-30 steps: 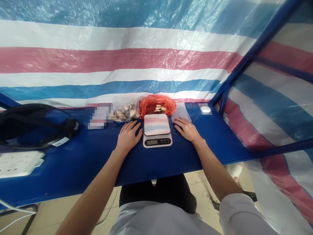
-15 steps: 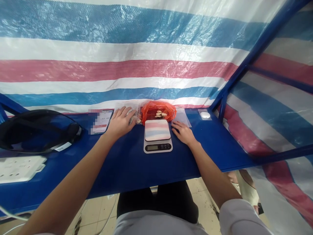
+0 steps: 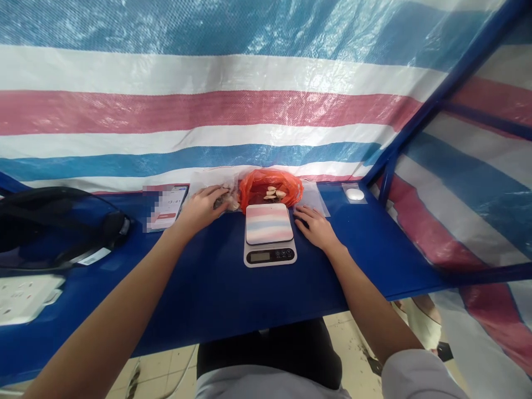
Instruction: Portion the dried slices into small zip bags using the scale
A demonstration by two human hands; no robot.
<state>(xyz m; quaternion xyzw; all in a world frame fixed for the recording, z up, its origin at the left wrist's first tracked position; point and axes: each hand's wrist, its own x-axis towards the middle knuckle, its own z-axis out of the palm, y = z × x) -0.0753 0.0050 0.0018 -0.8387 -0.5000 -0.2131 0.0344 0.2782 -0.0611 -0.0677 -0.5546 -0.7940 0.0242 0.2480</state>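
My left hand [image 3: 203, 209] rests on a clear plastic bag [image 3: 228, 200] with small contents that I cannot make out. Its fingers are stretched forward and its thumb is apart from them. To the right of the scale, my right hand [image 3: 316, 228] lies open on the table, fingertips at the near edge of a flat clear bag [image 3: 316, 197]. Between both hands sits a white kitchen scale [image 3: 270, 224] with a bare, shiny weighing plate and a blank-looking display. Just behind it, an open orange-red plastic bag [image 3: 250, 188] contains several pale pieces [image 3: 275, 193].
A phone [image 3: 169, 208] lies left of my left hand. Farther left are a black headset [image 3: 112, 221] and a white power strip [image 3: 27, 299]. A white oval object [image 3: 354, 194] sits on the blue table [image 3: 216, 293] at right. Striped sheeting [image 3: 199, 111] hangs behind.
My left fingers have drawn closer together over the clear bag. My right hand stays by the scale. The view has shifted slightly.
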